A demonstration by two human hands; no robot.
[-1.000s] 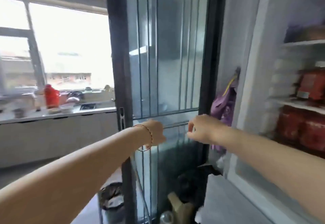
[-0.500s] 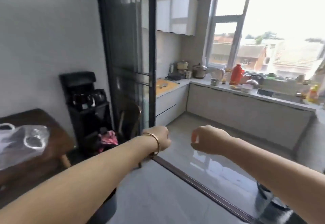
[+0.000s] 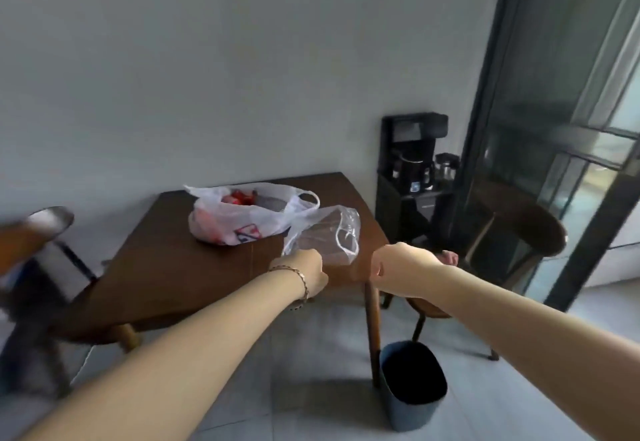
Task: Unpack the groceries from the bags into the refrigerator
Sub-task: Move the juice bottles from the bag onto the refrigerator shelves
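Note:
On the dark wooden table [image 3: 166, 267] lies a white plastic bag [image 3: 239, 222] with red groceries showing at its mouth. A clear plastic bag [image 3: 332, 232] lies to its right, near the table's right corner. My left hand [image 3: 306, 269], with a bracelet at the wrist, is stretched out over the table's near edge, just in front of the clear bag's lower left. Its fingers are curled and nothing shows in them. My right hand [image 3: 403, 267] hovers past the table's right corner, fingers curled, holding nothing. The refrigerator is out of view.
A grey-blue waste bin [image 3: 412, 385] stands on the tiled floor by the table's right leg. A black drinks stand with kettles [image 3: 412, 170] is against the wall. A wooden chair [image 3: 516, 229] and a dark-framed glass sliding door [image 3: 561, 121] are at the right. Another chair [image 3: 38, 229] is at the left.
The view has swung left from the open refrigerator, past the kitchen, to the table with the bags. Both arms stayed stretched forward with curled fingers.

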